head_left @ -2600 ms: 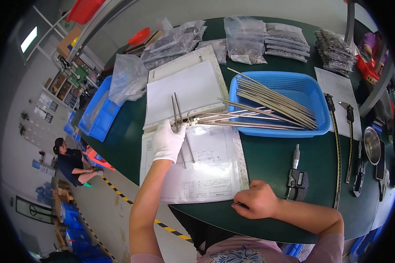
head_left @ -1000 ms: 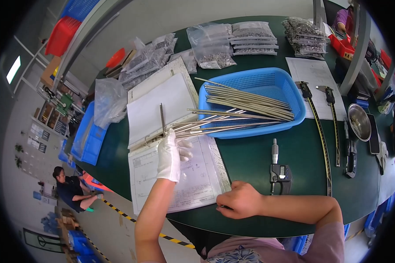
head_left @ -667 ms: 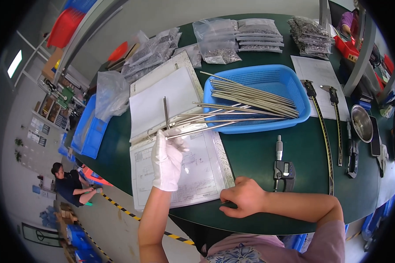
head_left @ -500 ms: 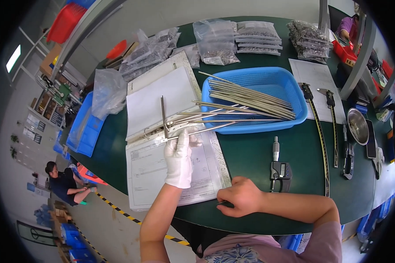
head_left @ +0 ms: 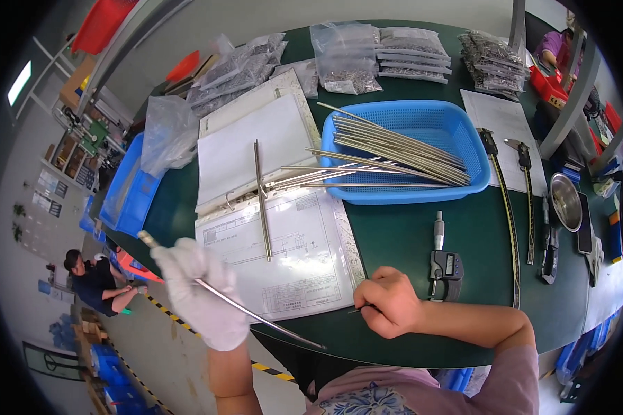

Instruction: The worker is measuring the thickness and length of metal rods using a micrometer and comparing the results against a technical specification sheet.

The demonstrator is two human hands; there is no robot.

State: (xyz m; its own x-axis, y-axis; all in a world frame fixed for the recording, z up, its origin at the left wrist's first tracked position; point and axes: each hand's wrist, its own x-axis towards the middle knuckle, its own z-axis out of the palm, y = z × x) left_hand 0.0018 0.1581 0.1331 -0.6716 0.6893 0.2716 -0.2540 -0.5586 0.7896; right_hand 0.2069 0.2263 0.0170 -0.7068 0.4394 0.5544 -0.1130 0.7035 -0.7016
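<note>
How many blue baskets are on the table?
2. One basket sits mid-table holding metal rods; the other basket is at the table's left edge beside a plastic bag. Others may be hidden.

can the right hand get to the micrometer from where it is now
Probably yes. The right hand rests fisted on the table edge, and the micrometer lies just beside it on bare green table, with nothing between them. It seems to pinch something thin, which it may need to drop first.

Clear plastic bags of small metal parts: stacked along the tabletop's far edge, well beyond the fingers. Crumpled clear bag: far-left of them. Micrometer's small grey digital screen: just right of the right-hand fingers.
</note>
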